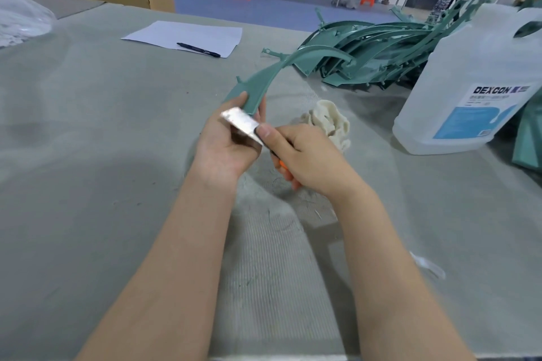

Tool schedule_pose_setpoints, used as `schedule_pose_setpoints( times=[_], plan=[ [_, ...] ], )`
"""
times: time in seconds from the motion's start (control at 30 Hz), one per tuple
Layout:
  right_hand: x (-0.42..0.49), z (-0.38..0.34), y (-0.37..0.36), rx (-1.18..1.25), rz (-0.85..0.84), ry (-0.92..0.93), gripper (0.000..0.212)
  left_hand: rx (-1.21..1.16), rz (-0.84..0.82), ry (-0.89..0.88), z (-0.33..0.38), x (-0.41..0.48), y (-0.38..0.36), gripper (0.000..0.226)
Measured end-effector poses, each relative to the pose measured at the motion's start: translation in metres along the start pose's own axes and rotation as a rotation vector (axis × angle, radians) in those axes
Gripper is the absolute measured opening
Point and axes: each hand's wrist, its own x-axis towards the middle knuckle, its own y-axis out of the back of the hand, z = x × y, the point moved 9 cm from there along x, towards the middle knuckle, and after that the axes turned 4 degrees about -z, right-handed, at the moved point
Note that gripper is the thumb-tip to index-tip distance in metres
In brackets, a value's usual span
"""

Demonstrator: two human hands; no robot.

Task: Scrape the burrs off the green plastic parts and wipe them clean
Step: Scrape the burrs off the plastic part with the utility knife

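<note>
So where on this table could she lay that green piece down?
Bare cloth lies left of the left hand, below the paper and pen. The right side is crowded: cloth rag, jug, pile of green parts.

A curved plastic part (265, 79) is held above the middle of the tabletop (88, 155) by the left hand (227, 143), with a scraper blade (242, 126) laid against its near end by the right hand (305, 161). A cloth (328, 121) is set just right of the hands. A jug (469, 88) is stood near the right edge, and behind it a pile of parts (375, 50) is stacked toward the far right corner. A sheet of paper (184, 36) with a pen (198, 49) on it is placed near the far edge, and a plastic bag (20, 17) at the far left corner.
</note>
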Motion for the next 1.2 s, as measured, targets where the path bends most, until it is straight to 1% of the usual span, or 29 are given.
schedule_pose_setpoints(
  times=[0.1, 0.33, 0.47, 0.57, 0.67, 0.9, 1.1, 1.2],
  plan=[
    [0.0, -0.001, -0.001, 0.026, -0.003, 0.002, 0.053, 0.012, -0.038, 0.011, 0.0, -0.002, -0.004, 0.013],
    [-0.005, 0.002, 0.018, 0.166, 0.09, 0.003, 0.055, 0.069, 0.025, -0.074, 0.006, -0.001, -0.001, 0.007],
    [-0.005, 0.006, 0.028, 0.155, 0.192, -0.004, 0.054, 0.08, 0.036, -0.071, 0.005, -0.003, 0.0, 0.009],
    [-0.005, 0.006, 0.028, 0.133, 0.22, -0.006, 0.054, 0.079, 0.046, -0.046, 0.003, -0.004, 0.0, 0.013],
    [-0.005, 0.006, 0.029, 0.126, 0.226, -0.006, 0.054, 0.08, 0.028, -0.021, 0.001, -0.005, -0.002, 0.007],
    [-0.004, 0.007, 0.031, 0.108, 0.238, -0.007, 0.054, 0.094, 0.014, 0.012, -0.001, -0.007, -0.004, 0.01],
    [-0.003, 0.004, 0.021, 0.064, 0.161, -0.008, 0.054, 0.088, 0.033, -0.049, 0.004, -0.004, 0.0, 0.009],
    [-0.002, 0.002, 0.018, 0.075, 0.132, 0.004, 0.053, 0.075, 0.007, -0.048, 0.004, -0.004, -0.002, 0.008]
  ],
)
